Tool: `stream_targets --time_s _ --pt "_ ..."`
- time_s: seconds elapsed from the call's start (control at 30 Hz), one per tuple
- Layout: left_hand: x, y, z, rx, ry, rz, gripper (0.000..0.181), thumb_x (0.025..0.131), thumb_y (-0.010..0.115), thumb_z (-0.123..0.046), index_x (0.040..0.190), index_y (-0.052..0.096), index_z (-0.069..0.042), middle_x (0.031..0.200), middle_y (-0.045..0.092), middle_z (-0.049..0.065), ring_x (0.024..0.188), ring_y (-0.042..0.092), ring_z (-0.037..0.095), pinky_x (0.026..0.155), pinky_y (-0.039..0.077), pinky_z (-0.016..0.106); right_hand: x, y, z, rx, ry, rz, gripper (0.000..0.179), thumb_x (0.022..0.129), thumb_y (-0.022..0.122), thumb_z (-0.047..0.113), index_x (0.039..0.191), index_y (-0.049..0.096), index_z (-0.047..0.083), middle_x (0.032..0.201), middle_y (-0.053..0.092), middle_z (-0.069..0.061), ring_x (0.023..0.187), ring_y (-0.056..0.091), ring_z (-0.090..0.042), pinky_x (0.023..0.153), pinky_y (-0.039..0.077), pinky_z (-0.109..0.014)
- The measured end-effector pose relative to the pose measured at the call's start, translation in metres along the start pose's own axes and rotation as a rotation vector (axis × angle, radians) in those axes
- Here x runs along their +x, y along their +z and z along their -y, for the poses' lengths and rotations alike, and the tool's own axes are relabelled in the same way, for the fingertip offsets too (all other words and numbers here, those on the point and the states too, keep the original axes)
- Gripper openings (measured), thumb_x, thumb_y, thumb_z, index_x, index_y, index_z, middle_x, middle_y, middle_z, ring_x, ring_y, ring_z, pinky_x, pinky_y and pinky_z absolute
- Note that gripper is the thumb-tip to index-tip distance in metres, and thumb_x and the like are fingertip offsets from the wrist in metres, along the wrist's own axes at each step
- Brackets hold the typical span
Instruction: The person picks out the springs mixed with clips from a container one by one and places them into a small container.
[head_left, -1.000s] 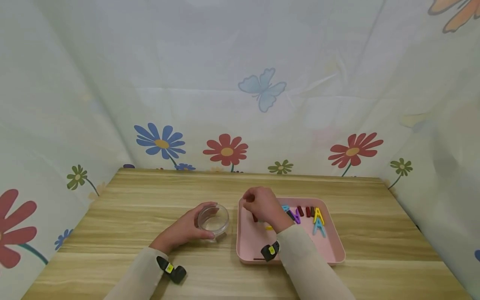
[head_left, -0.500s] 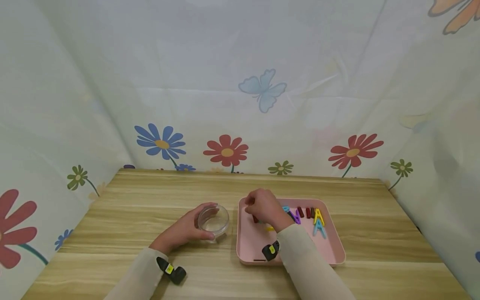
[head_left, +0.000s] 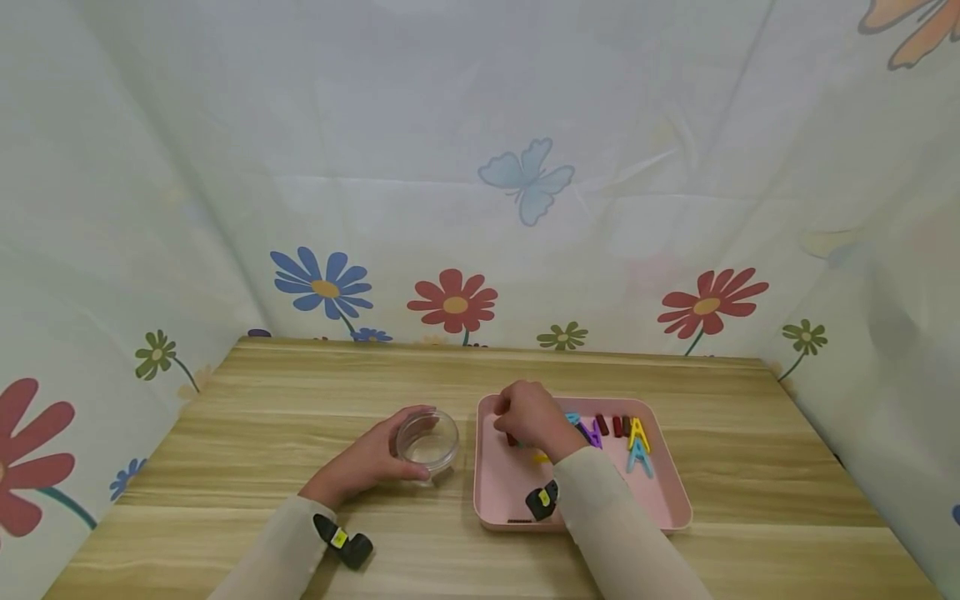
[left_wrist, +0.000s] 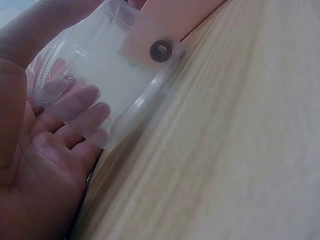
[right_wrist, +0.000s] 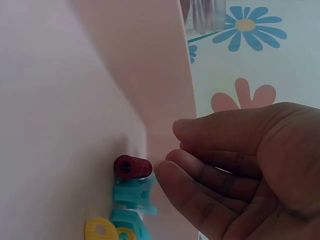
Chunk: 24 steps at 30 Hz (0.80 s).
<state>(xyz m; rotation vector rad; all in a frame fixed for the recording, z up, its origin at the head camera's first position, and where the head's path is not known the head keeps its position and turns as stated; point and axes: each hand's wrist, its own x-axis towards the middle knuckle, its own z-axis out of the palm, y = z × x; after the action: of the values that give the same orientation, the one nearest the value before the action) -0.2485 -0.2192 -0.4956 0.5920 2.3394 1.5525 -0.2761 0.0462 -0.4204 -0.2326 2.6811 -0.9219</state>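
Note:
My left hand (head_left: 367, 457) grips a clear round plastic jar (head_left: 429, 461) from its left side, thumb in front and fingers behind. The jar leans, its round opening turned up. In the left wrist view, a small dark disc (left_wrist: 161, 51) with a pale centre shows at the jar's edge. Over the back left of a pink tray (head_left: 491, 492) is my right hand (head_left: 528, 412), fingers loosely bent with a gap below the thumb. In the right wrist view its fingertips come right up to a dark red ribbed cylinder (right_wrist: 133, 167), which lies beside teal clothespins (right_wrist: 132, 194).
Farther right in the tray lie a yellow clothespin (head_left: 637, 433), a light blue clothespin (head_left: 639, 458), a purple clothespin (head_left: 592, 433) and several dark red and brown cylinders. The tray stands on a wooden table (head_left: 765, 467), with a flowered curtain (head_left: 600, 242) behind.
My right hand has moved slightly right and down, closer to the dark red cylinder in the tray. The left hand and the jar have stayed in place.

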Motion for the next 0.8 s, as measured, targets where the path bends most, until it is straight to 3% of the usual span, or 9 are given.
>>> stream_targets --time_s 0.8 --pt "-0.0008 0.0 -0.0012 -0.013 0.019 0.013 0.084 0.075 0.084 -0.029 0.144 0.037 -0.027 0.149 0.046 0.004 0.143 0.035 0.028 0.114 0.028 0.055 0.005 0.0004 -0.007 -0.139 -0.01 -0.042 0.014 0.085 0.069 0.011 0.071 0.065 0.011 0.064 0.063 -0.004 0.057 0.057 -0.017 0.051 0.046 -0.025"
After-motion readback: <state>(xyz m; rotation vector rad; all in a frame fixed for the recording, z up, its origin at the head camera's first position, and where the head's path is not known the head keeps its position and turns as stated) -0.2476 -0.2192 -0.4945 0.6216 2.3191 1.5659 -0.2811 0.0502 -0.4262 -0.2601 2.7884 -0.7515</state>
